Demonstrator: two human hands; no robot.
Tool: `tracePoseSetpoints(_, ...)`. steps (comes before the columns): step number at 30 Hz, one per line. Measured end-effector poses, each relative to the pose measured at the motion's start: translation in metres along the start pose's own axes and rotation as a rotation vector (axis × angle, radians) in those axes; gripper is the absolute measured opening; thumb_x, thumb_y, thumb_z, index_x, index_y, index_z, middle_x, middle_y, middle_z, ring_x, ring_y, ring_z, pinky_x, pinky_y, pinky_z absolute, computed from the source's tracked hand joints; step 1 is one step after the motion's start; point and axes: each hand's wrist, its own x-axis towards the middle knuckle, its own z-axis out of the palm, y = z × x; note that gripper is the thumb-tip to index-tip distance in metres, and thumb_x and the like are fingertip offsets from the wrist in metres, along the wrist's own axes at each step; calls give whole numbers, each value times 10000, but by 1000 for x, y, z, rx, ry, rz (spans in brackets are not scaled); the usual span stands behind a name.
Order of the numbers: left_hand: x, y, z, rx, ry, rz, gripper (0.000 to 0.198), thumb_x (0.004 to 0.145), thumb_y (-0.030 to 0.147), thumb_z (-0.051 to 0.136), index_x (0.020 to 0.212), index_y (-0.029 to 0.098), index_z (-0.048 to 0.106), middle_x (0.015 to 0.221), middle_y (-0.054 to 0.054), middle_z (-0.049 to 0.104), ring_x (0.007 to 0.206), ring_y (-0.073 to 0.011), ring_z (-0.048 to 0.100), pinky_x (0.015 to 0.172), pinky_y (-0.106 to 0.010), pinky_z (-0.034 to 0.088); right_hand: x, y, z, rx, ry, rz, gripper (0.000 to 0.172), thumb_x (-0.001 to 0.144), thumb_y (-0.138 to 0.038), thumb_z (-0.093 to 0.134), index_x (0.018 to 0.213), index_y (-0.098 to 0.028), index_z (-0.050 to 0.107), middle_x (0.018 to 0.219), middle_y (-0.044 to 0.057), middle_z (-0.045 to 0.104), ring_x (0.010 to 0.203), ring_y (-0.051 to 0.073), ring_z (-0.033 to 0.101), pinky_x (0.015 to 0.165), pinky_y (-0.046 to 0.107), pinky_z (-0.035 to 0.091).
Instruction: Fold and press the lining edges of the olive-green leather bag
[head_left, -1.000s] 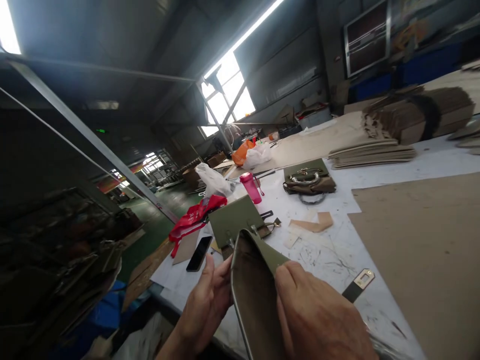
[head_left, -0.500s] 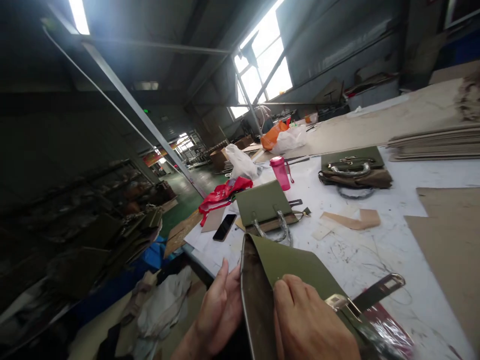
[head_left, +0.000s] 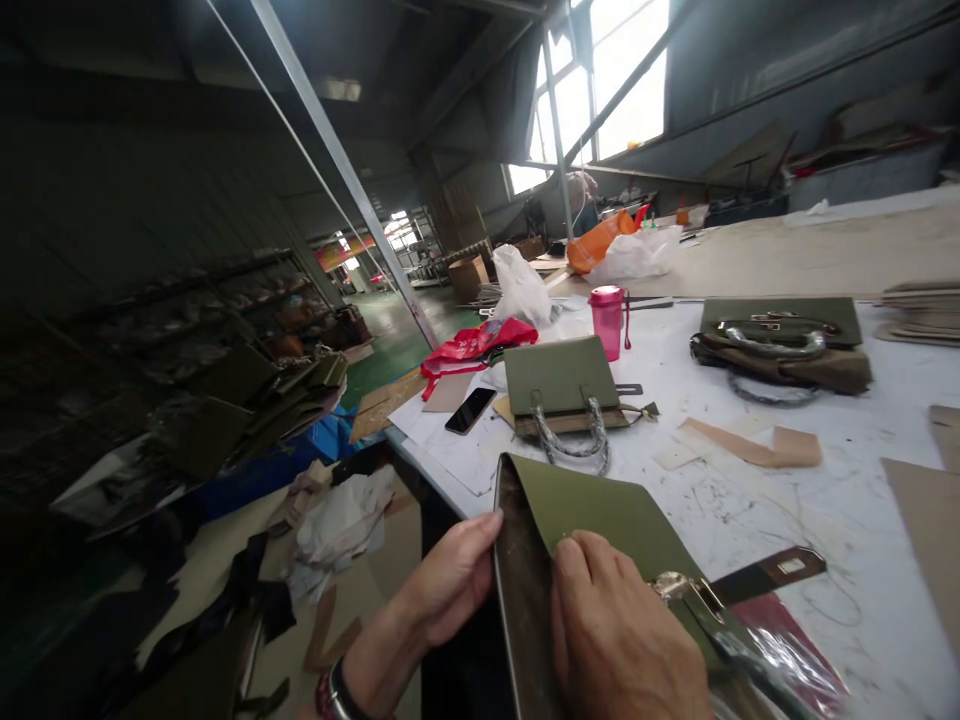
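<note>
An olive-green handbag (head_left: 611, 510) stands tilted at the table's near edge, its brown side panel facing me. My left hand (head_left: 457, 575) pinches the pale edge of that side, thumb on the rim and fingers partly hidden behind it. My right hand (head_left: 622, 630) is closed over the front edge of the side panel, knuckles up; its fingertips are out of sight. Beside the right hand are a gold metal clasp (head_left: 679, 588) and a strap with a metal-rimmed slot (head_left: 784, 572). A plastic-wrapped handle (head_left: 757, 660) hangs at the lower right.
A second green handbag (head_left: 559, 375) lies just beyond, and another (head_left: 780, 345) sits farther right. Around them are a phone (head_left: 470, 411), a pink cup (head_left: 607, 325), a red bag (head_left: 476, 350) and tan scraps (head_left: 757, 447). Crumpled white material (head_left: 341, 530) lies lower left.
My left hand has gone from resting alongside the handbag with its thumb raised to pinching its edge. My right hand keeps its grip. The camera view has turned slightly left and down.
</note>
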Motion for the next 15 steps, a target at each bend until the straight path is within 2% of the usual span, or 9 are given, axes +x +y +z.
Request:
tracePoseSetpoints(4,5,-3,-6,50,95,-30,260,804,239,476,949,46,572,876,-131,631,861,-207,572,810,-325,405,0,-5,1,-15,36,23,173,770,-93,337,665,-192,434,663,41,479,609,192,448,566,295,301)
tracePoseSetpoints(7,9,-6,-10,98,149,-24,266,772,257,519,926,48,577,821,-123,639,786,-201,587,729,-303,432,0,-6,1,-22,31,-24,211,799,-104,295,670,-186,440,667,44,487,616,182,457,575,288,300)
tracePoseSetpoints(11,13,-14,-17,158,189,25,285,757,294,533,916,62,584,761,-99,642,682,-173,587,647,-267,430,-3,-5,4,-36,18,-41,205,822,-134,288,702,-185,446,717,41,510,608,167,467,581,277,302)
tracePoseSetpoints(15,14,-20,-21,187,244,49,290,736,315,556,895,76,598,732,-75,643,648,-153,579,634,-243,419,-6,-6,6,-55,-29,-35,161,814,-146,322,733,-183,456,746,43,518,599,162,469,583,275,305)
